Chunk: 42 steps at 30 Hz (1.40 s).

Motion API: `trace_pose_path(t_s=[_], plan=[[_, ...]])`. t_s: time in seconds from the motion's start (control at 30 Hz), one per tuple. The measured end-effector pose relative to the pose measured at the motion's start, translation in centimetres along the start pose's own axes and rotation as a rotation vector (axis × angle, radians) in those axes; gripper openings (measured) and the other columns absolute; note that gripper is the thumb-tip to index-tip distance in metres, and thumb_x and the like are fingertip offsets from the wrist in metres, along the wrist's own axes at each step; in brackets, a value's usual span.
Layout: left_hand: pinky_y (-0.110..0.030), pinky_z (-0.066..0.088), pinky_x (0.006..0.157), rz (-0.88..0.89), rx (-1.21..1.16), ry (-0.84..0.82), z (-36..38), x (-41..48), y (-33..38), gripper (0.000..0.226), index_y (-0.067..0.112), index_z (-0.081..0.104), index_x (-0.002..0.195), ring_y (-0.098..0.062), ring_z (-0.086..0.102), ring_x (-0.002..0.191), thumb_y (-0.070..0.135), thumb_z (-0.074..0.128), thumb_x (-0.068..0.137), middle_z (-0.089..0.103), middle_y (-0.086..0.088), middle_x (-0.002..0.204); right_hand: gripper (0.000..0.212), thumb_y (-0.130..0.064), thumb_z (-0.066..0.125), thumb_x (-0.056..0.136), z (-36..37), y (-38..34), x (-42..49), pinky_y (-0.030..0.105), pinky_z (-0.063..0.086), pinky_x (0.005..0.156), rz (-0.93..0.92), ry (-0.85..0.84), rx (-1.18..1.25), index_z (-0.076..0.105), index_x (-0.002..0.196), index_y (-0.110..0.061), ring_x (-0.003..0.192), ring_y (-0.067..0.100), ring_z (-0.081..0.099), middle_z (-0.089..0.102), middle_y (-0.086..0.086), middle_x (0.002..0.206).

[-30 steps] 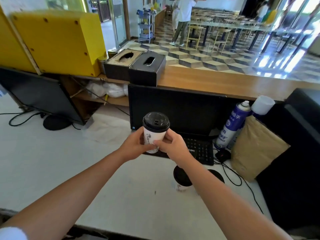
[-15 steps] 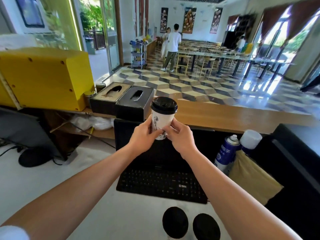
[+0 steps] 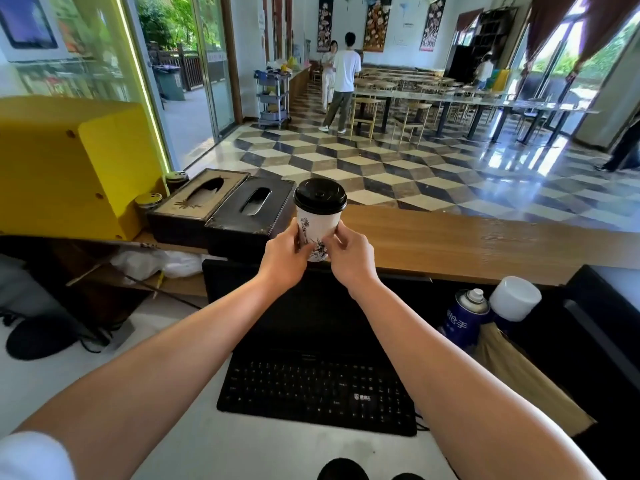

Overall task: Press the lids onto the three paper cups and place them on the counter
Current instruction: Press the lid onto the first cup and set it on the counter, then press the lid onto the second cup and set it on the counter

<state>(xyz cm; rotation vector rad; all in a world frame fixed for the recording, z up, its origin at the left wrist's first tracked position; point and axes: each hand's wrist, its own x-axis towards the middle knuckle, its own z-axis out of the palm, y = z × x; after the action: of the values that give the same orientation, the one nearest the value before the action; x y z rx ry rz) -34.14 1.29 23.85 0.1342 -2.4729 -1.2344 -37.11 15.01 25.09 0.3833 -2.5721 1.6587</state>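
Observation:
A white paper cup with a dark plant print carries a black lid. Both hands hold it upright by its lower half: my left hand grips its left side and my right hand its right side. The cup is at the near edge of the wooden counter, just right of two tissue boxes; whether its base touches the wood is hidden by my fingers. Two more black lids peek in at the bottom edge, their cups out of sight.
Two dark tissue boxes stand on the counter left of the cup, beside a yellow box. Below the counter are a monitor, a black keyboard, a blue spray can and a brown paper bag. People stand in the dining hall beyond.
Both hands have lifted the lidded cup from above the white desk up and forward to the wooden counter's edge. My view has tilted up, so the other two lids dropped to the bottom edge.

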Motion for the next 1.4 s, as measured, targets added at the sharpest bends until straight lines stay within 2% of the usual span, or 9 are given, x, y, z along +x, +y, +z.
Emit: trace_pose_path(t_s=[0.23, 0.53, 0.67, 0.8, 0.97, 1.1, 1.2, 1.3, 1.4], plan=[[-0.025, 0.047, 0.09, -0.039, 0.008, -0.01, 1.4, 2.1, -1.6, 0.041, 0.019, 0.051, 0.136, -0.018, 0.065, 0.113, 0.01, 0.058, 0.096, 0.071, -0.003, 0.119, 0.017, -0.016, 0.055, 0.1, 1.0, 1.1, 2.2, 0.045, 0.056, 0.089, 0.04, -0.025, -0.05, 0.066, 0.113, -0.012, 0.097, 0.026, 0.067, 0.073, 0.008, 0.104], [-0.022, 0.041, 0.086, -0.062, 0.029, -0.006, 2.2, 3.0, -1.5, 0.044, 0.017, 0.048, 0.139, -0.019, 0.062, 0.114, 0.007, 0.054, 0.097, 0.068, -0.004, 0.123, 0.016, -0.012, 0.058, 0.097, 1.1, 1.4, 3.1, 0.04, 0.056, 0.089, 0.059, -0.025, -0.068, 0.066, 0.111, -0.01, 0.1, 0.023, 0.067, 0.073, 0.005, 0.107], [-0.023, 0.04, 0.083, -0.098, 0.043, 0.014, 2.3, 2.6, -1.2, 0.034, 0.013, 0.052, 0.13, -0.02, 0.062, 0.109, 0.009, 0.054, 0.097, 0.068, -0.004, 0.118, 0.013, -0.013, 0.06, 0.096, 1.1, 1.2, 2.6, 0.036, 0.053, 0.089, 0.082, -0.018, -0.076, 0.065, 0.108, -0.009, 0.109, 0.024, 0.066, 0.072, 0.006, 0.11], [-0.026, 0.04, 0.08, -0.138, 0.06, 0.025, 2.1, 1.6, -0.9, 0.033, 0.01, 0.051, 0.13, -0.025, 0.062, 0.108, 0.013, 0.055, 0.098, 0.067, -0.008, 0.116, 0.034, -0.015, 0.06, 0.098, 0.2, 0.2, 1.1, 0.04, 0.051, 0.096, 0.1, -0.009, -0.066, 0.057, 0.127, 0.001, 0.118, 0.031, 0.063, 0.068, 0.017, 0.124], [-0.028, 0.043, 0.088, -0.114, 0.076, -0.007, 1.0, -0.2, -0.3, 0.05, 0.01, 0.04, 0.146, -0.03, 0.059, 0.121, 0.019, 0.053, 0.099, 0.063, -0.013, 0.13, 0.041, -0.019, 0.062, 0.098, -1.3, -0.4, -1.0, 0.046, 0.047, 0.103, 0.158, 0.028, -0.054, 0.054, 0.127, 0.009, 0.122, 0.035, 0.06, 0.065, 0.021, 0.128], [-0.026, 0.038, 0.098, -0.071, 0.035, -0.048, 0.5, -2.8, -0.4, 0.053, 0.012, 0.037, 0.15, -0.028, 0.049, 0.136, 0.016, 0.052, 0.099, 0.054, -0.012, 0.143, 0.039, -0.019, 0.062, 0.098, -2.6, -0.4, -3.7, 0.027, 0.043, 0.101, 0.179, 0.035, -0.041, 0.059, 0.13, 0.004, 0.129, 0.027, 0.057, 0.063, 0.013, 0.136], [-0.03, 0.034, 0.112, -0.094, 0.016, -0.069, 0.5, -5.2, -0.9, 0.062, 0.013, 0.027, 0.155, -0.027, 0.039, 0.144, 0.019, 0.054, 0.099, 0.042, -0.013, 0.155, 0.048, -0.021, 0.063, 0.098, -3.1, 0.2, -6.2, 0.026, 0.042, 0.108, 0.17, 0.023, -0.047, 0.054, 0.142, -0.006, 0.129, 0.02, 0.058, 0.064, 0.007, 0.138], [-0.043, 0.037, 0.117, -0.054, 0.038, -0.087, 0.9, -8.0, -1.6, 0.06, 0.013, 0.032, 0.153, -0.025, 0.04, 0.143, 0.019, 0.056, 0.098, 0.042, -0.009, 0.155, 0.045, -0.021, 0.064, 0.096, -3.0, 1.6, -8.6, 0.029, 0.046, 0.109, 0.161, 0.016, -0.096, 0.059, 0.139, -0.009, 0.12, 0.018, 0.064, 0.07, 0.005, 0.127], [-0.042, 0.046, 0.109, 0.02, 0.059, -0.091, 1.5, -11.2, -2.4, 0.052, 0.011, 0.042, 0.147, -0.022, 0.052, 0.132, 0.013, 0.058, 0.097, 0.051, -0.009, 0.146, 0.04, -0.02, 0.063, 0.096, -2.7, 3.4, -11.5, 0.028, 0.05, 0.103, 0.148, -0.02, -0.159, 0.063, 0.135, -0.008, 0.113, 0.021, 0.068, 0.072, 0.007, 0.122]])
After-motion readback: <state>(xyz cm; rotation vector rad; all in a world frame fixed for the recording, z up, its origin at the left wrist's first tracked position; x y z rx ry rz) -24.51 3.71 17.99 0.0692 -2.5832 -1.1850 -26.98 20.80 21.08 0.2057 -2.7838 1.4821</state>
